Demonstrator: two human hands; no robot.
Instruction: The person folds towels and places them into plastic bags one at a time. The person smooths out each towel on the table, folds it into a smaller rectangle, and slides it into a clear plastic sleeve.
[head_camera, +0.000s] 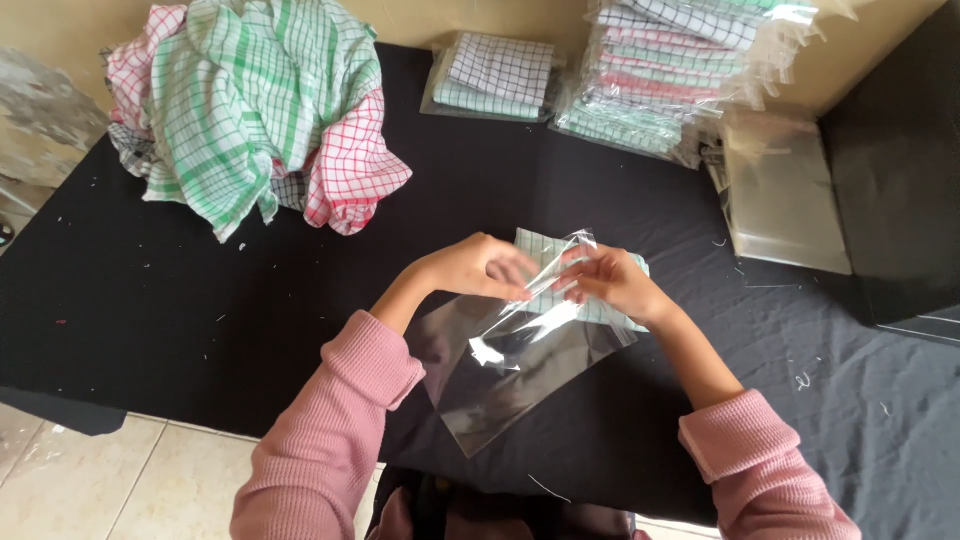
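the clear plastic bag (505, 365) was lying mid-counter right in front of you, mouth end lifted up over the folded green checked cloth (535, 245) sitting just behind it. your left hand (478, 266) had its grip pinched together on one lip of the bag, and your right hand (612, 282) was pinched on the other lip. i'd say the trick there was pulling the two lips well apart so the opening stayed wide before the cloth went near it, cos that film clings.

further out on the black counter (150, 300): a loose heap of green, red and dark checked cloths (255, 105) at the back left, one flat packed cloth (495, 75) in a clear sleeve behind centre, a tall stack of packed ones (670, 70) back right, and a pile of empty clear bags (785, 195) just beside that.
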